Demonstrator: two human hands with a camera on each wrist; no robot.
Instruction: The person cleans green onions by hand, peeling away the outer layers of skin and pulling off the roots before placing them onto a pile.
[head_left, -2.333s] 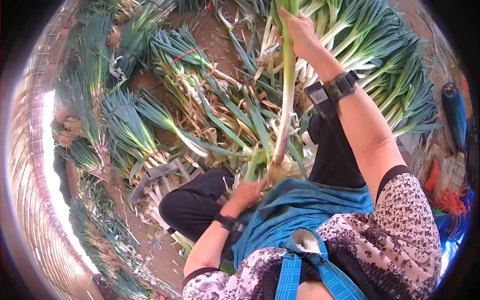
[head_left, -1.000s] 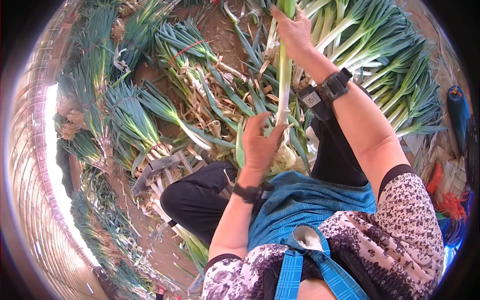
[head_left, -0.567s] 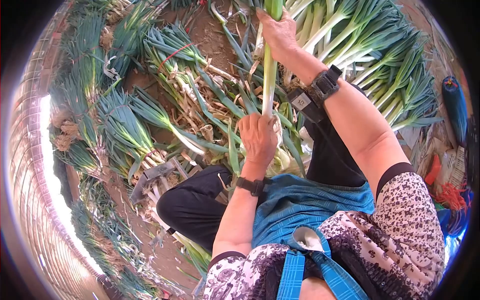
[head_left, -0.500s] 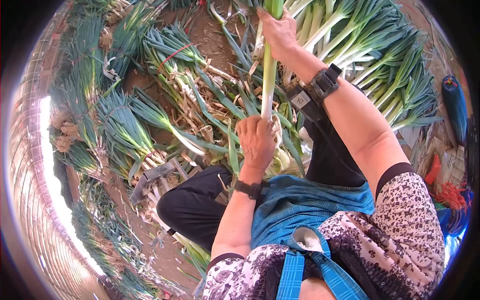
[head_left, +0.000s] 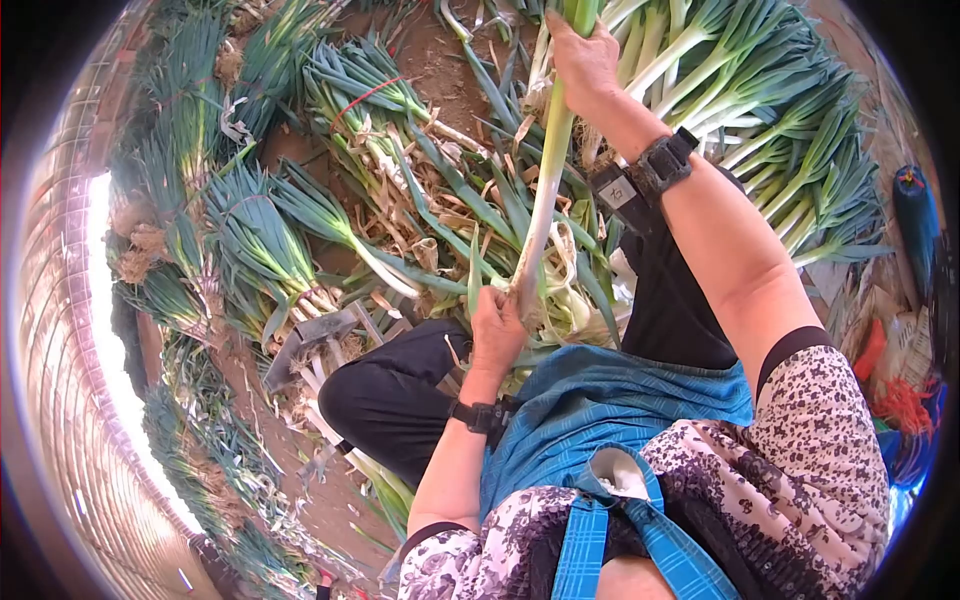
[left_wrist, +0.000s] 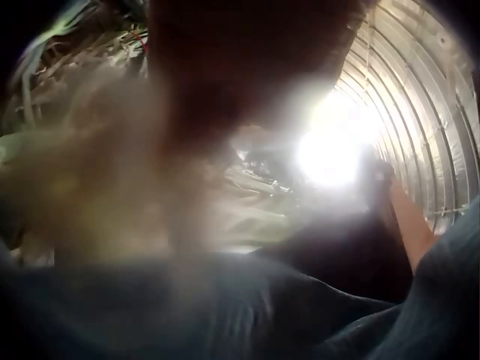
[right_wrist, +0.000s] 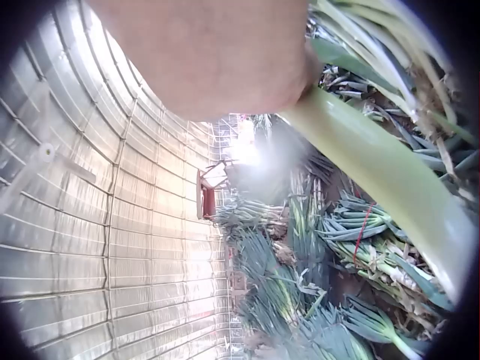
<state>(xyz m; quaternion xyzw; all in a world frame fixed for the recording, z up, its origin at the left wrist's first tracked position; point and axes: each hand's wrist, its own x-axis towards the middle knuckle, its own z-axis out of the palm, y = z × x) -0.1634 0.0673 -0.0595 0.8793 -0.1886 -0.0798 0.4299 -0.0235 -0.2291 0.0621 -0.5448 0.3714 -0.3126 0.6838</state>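
Observation:
In the head view my right hand grips the green upper part of a long leek at the top. The stalk slants down to my left hand, whose curled fingers pinch its root end above my lap. Beyond the right hand lies a pile of clean leeks. In the right wrist view the hand holds the pale green stalk. The left wrist view is blurred and dark, and the fingers' exact hold cannot be made out there.
Leek bundles lie on the soil at the left, one banded bundle nearer the middle. A metal-topped stand is beside my bent knee. Peeled leaves lie near the lap. Red strings are at the right.
My left hand, open beside the stalk a second ago, then closed round the white shaft, has moved down to the root end. The stalk's lower end now tilts further left. The right hand keeps its grip.

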